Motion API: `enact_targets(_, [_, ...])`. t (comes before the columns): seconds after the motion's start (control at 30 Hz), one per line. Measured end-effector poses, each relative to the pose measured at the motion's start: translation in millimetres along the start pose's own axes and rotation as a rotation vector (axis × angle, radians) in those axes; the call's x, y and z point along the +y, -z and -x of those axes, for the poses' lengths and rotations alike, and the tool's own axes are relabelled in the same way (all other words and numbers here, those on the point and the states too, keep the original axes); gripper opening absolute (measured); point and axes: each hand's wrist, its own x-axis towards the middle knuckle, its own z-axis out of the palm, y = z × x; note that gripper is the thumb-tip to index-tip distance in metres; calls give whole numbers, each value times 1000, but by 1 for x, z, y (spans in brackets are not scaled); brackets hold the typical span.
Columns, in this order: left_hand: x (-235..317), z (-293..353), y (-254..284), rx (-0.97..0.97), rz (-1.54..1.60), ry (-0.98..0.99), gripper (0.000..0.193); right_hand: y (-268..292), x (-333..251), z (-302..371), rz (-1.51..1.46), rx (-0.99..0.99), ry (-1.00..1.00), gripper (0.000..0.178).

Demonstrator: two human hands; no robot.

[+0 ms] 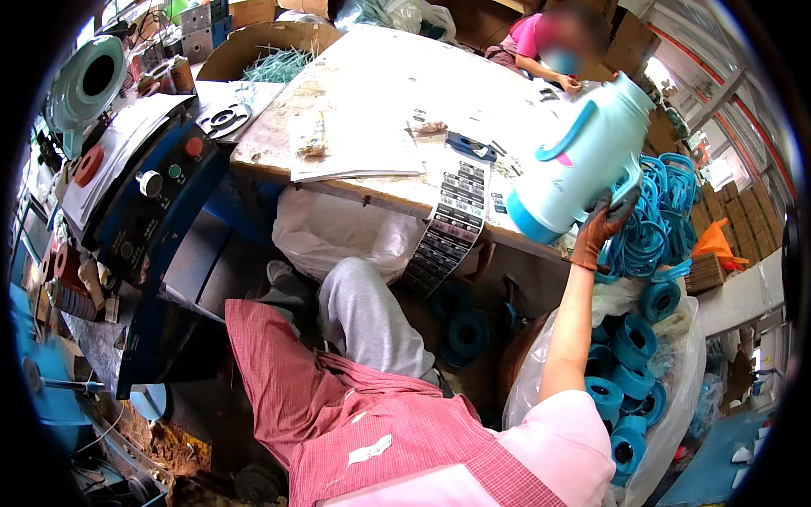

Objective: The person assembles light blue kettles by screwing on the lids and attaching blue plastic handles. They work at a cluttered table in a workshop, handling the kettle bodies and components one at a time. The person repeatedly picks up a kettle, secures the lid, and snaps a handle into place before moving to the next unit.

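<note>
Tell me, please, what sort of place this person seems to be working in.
Probably a factory or assembly workshop: a control panel stands at the left, many matching blue rings lie in a plastic bag, and a pile of blue loops is near the jug.

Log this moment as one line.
Right hand: gloved, touching light-blue jug | left hand: out of view | nearby: blue loops, table

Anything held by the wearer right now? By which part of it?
Yes: the light-blue jug, in the gloved right hand, at the lower end of its pale side handle. Exact finger placement is unclear. Left hand isn't in view.
</note>
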Motion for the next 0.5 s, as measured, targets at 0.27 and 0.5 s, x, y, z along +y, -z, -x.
enact_targets(0.27, [-41, 37, 10, -130, -49, 234, 28, -61, 116, -65, 1493, -614, -105, 50])
enact_targets(0.5, [-62, 84, 41, -239, -93, 413, 27, -195, 10, 141, -437, -1181, -453, 38])
